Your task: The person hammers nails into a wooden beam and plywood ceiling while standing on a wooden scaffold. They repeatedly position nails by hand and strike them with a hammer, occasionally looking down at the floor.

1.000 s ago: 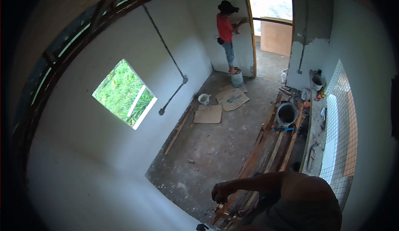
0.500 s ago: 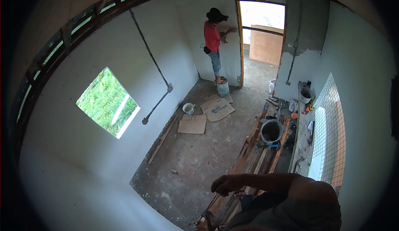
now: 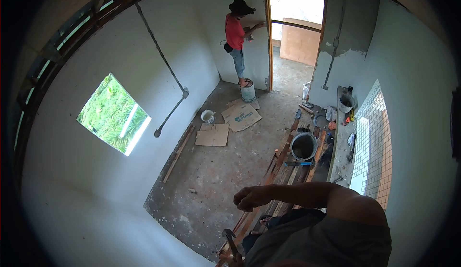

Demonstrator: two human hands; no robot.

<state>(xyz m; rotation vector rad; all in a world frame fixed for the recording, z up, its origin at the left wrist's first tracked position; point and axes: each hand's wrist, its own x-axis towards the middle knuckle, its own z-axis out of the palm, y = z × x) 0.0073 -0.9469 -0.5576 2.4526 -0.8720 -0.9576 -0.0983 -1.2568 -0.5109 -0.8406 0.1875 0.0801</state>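
Observation:
My right hand (image 3: 251, 198) hangs at the end of my outstretched bare arm, above the long timber pieces. Its fingers are curled closed, and whatever they may hold is hidden. Low at the frame's bottom edge, my left hand (image 3: 232, 259) grips a hammer (image 3: 231, 240) by its handle, with the head pointing up. That hand is dark and partly cut off. Under and beside both hands lie the stacked wooden boards (image 3: 284, 183). Part of my foot (image 3: 264, 220) shows by the boards.
A co-worker (image 3: 235, 34) in a red shirt stands on an upturned bucket (image 3: 248, 93) beside the doorway (image 3: 270, 41). A mortar bucket (image 3: 304, 146) sits on the boards near a blue-handled tool (image 3: 298, 163). Cardboard (image 3: 212, 136) and a small pail (image 3: 208, 116) lie on the floor.
The view has shifted, so the room appears further up and left. More of the hammer in my left hand shows now. My right hand stays curled over the boards.

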